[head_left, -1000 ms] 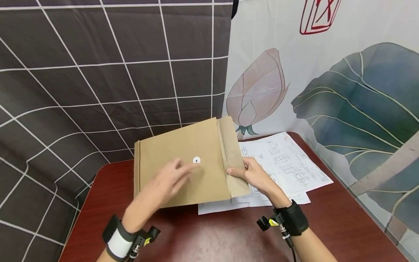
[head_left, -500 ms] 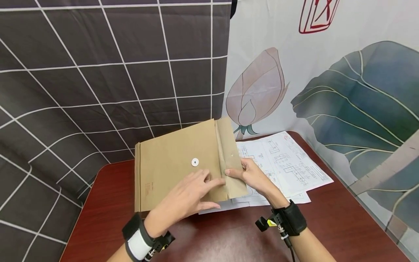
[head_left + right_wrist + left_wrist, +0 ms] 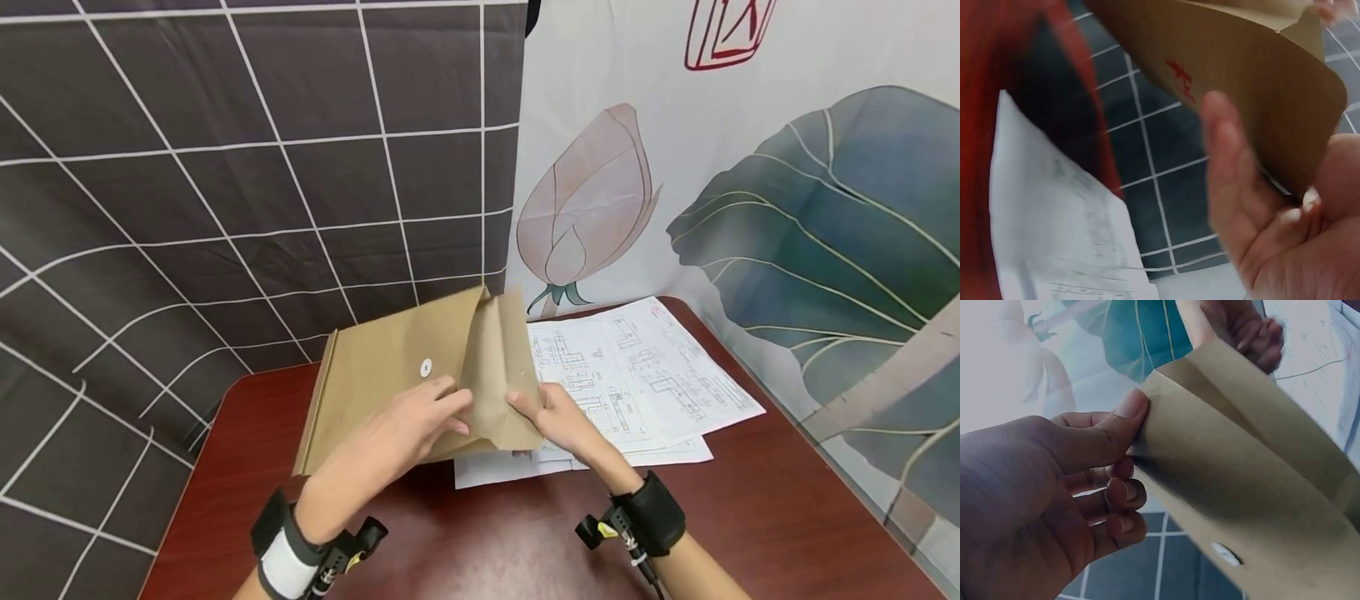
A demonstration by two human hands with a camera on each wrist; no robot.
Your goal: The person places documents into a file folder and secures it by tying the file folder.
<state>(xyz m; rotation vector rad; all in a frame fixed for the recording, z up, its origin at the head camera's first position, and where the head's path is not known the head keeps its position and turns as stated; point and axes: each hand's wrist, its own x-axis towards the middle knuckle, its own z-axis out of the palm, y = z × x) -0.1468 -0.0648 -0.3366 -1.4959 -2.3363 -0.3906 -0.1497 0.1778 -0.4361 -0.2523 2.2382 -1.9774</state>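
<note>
The person's left hand (image 3: 416,421) pinches the brown envelope (image 3: 386,362) at the near corner of its mouth. In the left wrist view the thumb (image 3: 1100,437) lies along the front panel's edge with its tip on the paper, and the forefinger goes behind; between them there is only the thickness of the sheet. The other fingers (image 3: 1127,492) of that hand are loosely curled below the pinch, a little apart from one another.

The right hand (image 3: 558,417) grips the flap (image 3: 517,350), thumb across its inner side and fingers (image 3: 1225,140) behind, spread flat along the outer face, near the red marks (image 3: 1180,78). How hard either hand squeezes cannot be told.

The envelope is held tilted over the bench (image 3: 487,533), in front of the dark gridded cloth (image 3: 262,167), its mouth parted between front panel and flap. Whether its far end touches the bench is unclear. A white button (image 3: 426,367) sits on the front panel, just beyond the left knuckles. Printed sheets (image 3: 652,375) lie overlapping on the bench at the right, partly behind the flap and right hand.
</note>
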